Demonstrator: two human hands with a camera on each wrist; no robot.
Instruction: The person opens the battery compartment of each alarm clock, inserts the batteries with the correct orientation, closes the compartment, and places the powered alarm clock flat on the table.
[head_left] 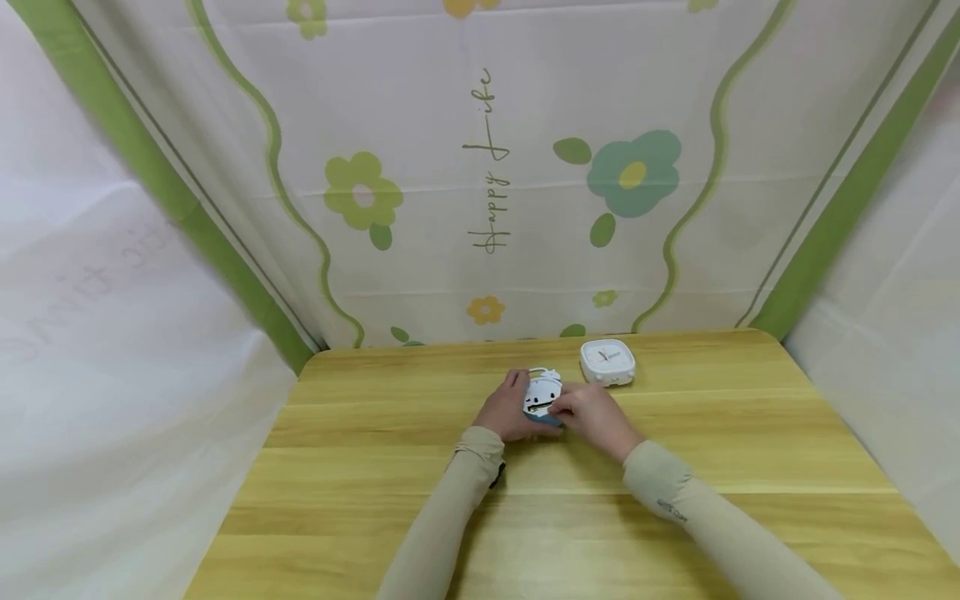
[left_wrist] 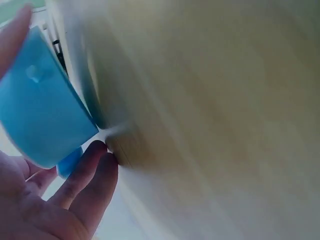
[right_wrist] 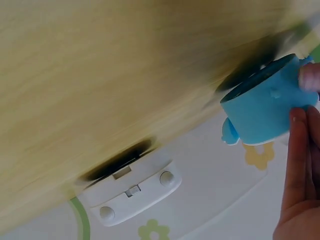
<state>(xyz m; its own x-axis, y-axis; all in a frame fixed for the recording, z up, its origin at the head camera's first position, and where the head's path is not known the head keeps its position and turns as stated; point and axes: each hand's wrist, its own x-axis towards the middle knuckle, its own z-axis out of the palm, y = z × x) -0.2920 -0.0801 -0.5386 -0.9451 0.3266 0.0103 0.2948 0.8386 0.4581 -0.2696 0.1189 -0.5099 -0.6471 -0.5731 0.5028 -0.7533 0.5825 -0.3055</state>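
Observation:
A small blue alarm clock (head_left: 543, 392) with a white back and a loop handle is in the head view, its back facing up. A dark slot that looks like a battery compartment shows in that back. My left hand (head_left: 510, 412) holds the clock from the left side. In the left wrist view the clock's blue shell (left_wrist: 40, 105) lies against this hand's fingers (left_wrist: 97, 190). My right hand (head_left: 596, 417) has its fingertips at the back's lower right edge, by the slot. Whatever lies between those fingertips is hidden. The right wrist view shows the shell beside fingers (right_wrist: 297, 155).
A white square clock (head_left: 607, 360) lies face up behind my right hand, near the far edge of the wooden table (head_left: 360, 467). Beyond that edge hangs a flowered curtain (head_left: 420, 108), and white cloth closes off both sides.

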